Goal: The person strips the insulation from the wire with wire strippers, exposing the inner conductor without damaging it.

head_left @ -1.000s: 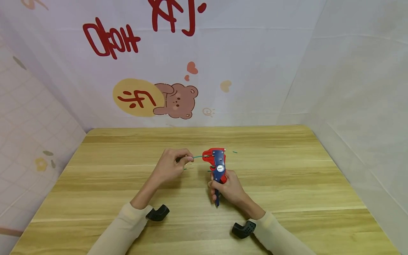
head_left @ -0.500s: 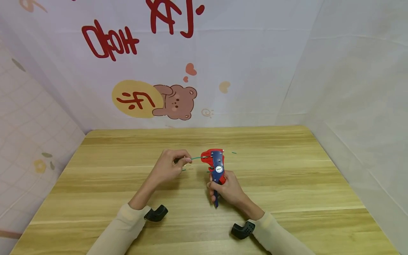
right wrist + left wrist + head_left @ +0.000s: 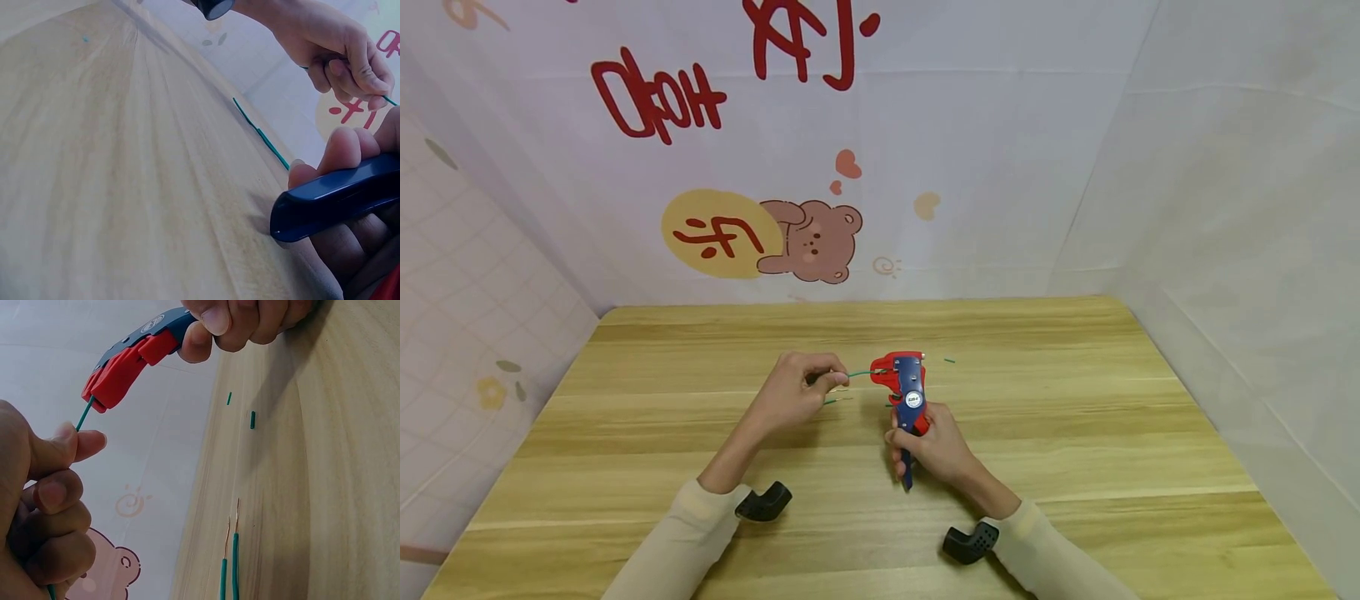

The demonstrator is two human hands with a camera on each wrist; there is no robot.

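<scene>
My left hand (image 3: 793,390) pinches a thin green wire (image 3: 859,374) between thumb and forefinger, the other fingers curled. The wire's far end enters the red nose of a red and blue wire stripper (image 3: 911,383); its tip is hidden inside. My right hand (image 3: 943,442) grips the stripper's handles, which stand roughly upright above the table. In the left wrist view the wire (image 3: 85,414) runs straight from the fingertips into the tool's jaws. Below the left hand, two green wires (image 3: 235,565) with bare copper ends lie side by side on the table.
Two short green pieces lie on the wooden table (image 3: 1075,417): one piece (image 3: 252,420) near the stripper and a thinner one (image 3: 949,361) farther right. A printed cloth (image 3: 1000,167) hangs behind the table. Black wrist cameras (image 3: 763,502) sit on both sleeves.
The whole head view has shifted slightly. Both hands keep the same hold on the wire and the wire stripper, with no other clear movement.
</scene>
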